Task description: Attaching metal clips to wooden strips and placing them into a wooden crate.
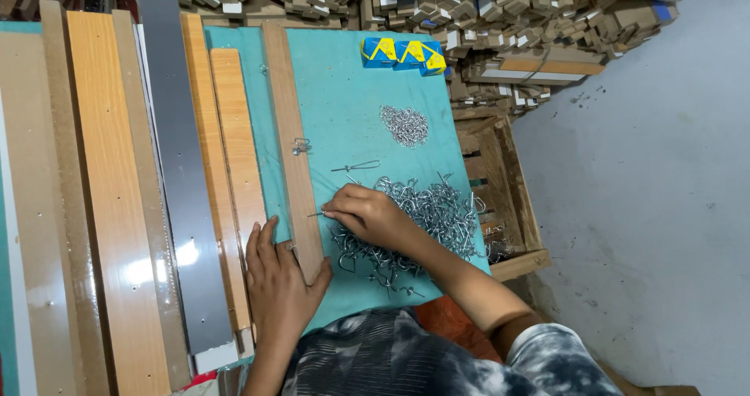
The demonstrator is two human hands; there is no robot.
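Pinching a small metal hook [319,213] in your right hand [373,215], you're setting it into the side of the wooden strip [291,138] near the bench's [344,83] front edge. Your left hand [280,280] lies flat, fingers together, pinning the strip. Next, I judge, comes a steady twist while the strip stays braced; the hook pile [426,212] lies just right.
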